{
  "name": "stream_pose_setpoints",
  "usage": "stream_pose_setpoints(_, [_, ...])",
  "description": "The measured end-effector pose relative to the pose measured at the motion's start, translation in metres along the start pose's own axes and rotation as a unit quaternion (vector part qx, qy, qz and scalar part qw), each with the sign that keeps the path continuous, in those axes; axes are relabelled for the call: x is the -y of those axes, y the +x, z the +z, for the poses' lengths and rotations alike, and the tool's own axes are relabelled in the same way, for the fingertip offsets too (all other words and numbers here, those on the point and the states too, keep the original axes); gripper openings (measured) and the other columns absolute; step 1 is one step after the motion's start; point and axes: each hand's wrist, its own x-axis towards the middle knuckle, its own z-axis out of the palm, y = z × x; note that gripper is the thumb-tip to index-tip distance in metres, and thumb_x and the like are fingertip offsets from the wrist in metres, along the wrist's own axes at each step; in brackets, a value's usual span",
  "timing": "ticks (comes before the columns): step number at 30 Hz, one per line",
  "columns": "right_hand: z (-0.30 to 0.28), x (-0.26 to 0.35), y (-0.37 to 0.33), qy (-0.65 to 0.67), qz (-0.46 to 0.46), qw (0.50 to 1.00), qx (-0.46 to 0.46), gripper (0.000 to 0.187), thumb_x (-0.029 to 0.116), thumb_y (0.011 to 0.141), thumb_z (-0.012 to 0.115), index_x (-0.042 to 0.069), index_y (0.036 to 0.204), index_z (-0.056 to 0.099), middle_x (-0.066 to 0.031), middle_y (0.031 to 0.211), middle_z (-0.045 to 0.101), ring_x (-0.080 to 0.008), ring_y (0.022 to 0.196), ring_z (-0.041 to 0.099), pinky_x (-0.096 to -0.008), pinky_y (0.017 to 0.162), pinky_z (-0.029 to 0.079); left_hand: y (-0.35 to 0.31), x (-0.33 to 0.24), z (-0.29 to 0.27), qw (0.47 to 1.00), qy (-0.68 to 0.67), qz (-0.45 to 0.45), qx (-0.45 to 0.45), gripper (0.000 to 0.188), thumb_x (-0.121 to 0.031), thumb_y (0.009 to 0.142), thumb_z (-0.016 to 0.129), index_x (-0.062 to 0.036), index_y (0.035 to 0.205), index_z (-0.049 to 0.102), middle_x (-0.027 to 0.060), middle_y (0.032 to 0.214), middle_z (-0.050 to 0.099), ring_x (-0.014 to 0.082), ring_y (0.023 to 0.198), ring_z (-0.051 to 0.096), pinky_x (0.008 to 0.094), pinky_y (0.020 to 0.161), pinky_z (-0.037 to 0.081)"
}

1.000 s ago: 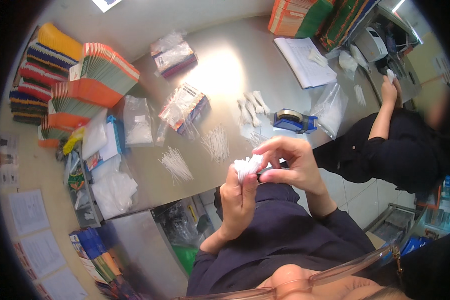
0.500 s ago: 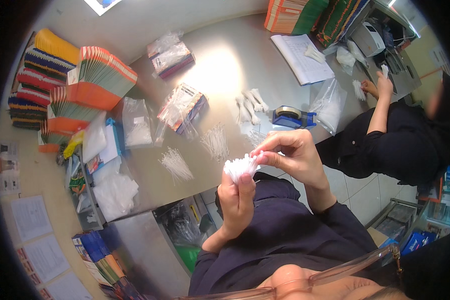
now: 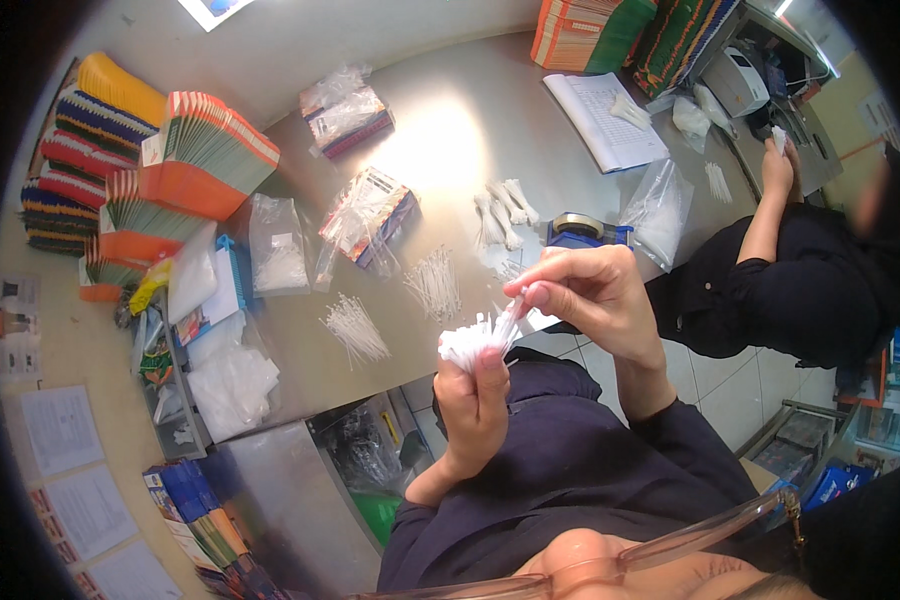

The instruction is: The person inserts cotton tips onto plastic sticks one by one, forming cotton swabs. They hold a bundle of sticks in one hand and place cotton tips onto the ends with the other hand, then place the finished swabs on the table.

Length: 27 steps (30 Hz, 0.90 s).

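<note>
My left hand is closed around a thick bundle of thin white sticks with thicker tips, which look like cotton swabs. Just above and to its right, my right hand pinches the tips of a few swabs at the bundle's edge; these lean away from the rest. On the metal table beyond lie two loose swab piles, one to the left and one nearer the middle. Several gathered swab bundles lie farther back, beside a blue tape dispenser.
Two boxes with clear plastic on them, a rear one and a nearer one, stand on the table. Plastic bags and stacked folders line the left. An open notebook lies at the back right, near a co-worker.
My right hand has drawn a few swabs upward and outward from the bundle, which has tilted slightly left. The co-worker's hands have come together, away from the small pile by them.
</note>
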Motion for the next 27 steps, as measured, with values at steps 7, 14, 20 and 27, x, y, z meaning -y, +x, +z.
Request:
stream_pose_setpoints(7, [0.003,0.005,-0.004,0.054,0.064,0.996,0.017,0.02,0.01,0.082,0.065,-0.003,0.097,0.064,-0.0038,0.075,0.062,-0.005,0.065,0.054,-0.017,0.057,0.041,-0.005,-0.003,-0.002,1.0,0.01,-0.026,-0.016,0.019,-0.02,0.094,0.045,-0.0011,0.091,0.043,-0.0016,0.06,0.045,0.004,0.051,0.04,0.021,0.045,0.032])
stream_pose_setpoints(14, [0.001,0.009,-0.005,-0.046,0.093,0.994,0.037,0.016,0.009,0.076,0.069,0.001,0.09,0.068,-0.0004,0.068,0.058,-0.0024,0.058,0.048,-0.0168,0.053,0.035,-0.008,0.001,-0.003,0.998,0.06,-0.016,-0.023,0.017,-0.015,0.092,0.049,-0.0006,0.091,0.041,0.0004,0.059,0.048,0.0061,0.051,0.045,0.0227,0.046,0.035])
stream_pose_setpoints(20, [-0.001,0.01,-0.004,-0.024,0.094,0.995,0.038,0.013,0.01,0.075,0.069,0.002,0.084,0.069,0.0006,0.066,0.055,-0.0022,0.055,0.042,-0.0184,0.049,0.031,-0.007,0.001,-0.002,0.996,0.084,0.001,-0.024,0.017,-0.016,0.092,0.049,-0.0007,0.09,0.04,0.0016,0.058,0.048,0.0069,0.049,0.045,0.0234,0.045,0.035])
stream_pose_setpoints(27, [-0.003,0.009,0.0,-0.114,0.001,0.991,0.071,0.013,0.01,0.075,0.069,0.003,0.085,0.068,0.0002,0.069,0.06,-0.0018,0.058,0.047,-0.0182,0.05,0.034,-0.008,-0.002,-0.002,0.998,0.062,-0.01,-0.019,0.018,-0.016,0.093,0.048,-0.0005,0.091,0.04,0.0009,0.059,0.047,0.006,0.05,0.044,0.0228,0.046,0.035])
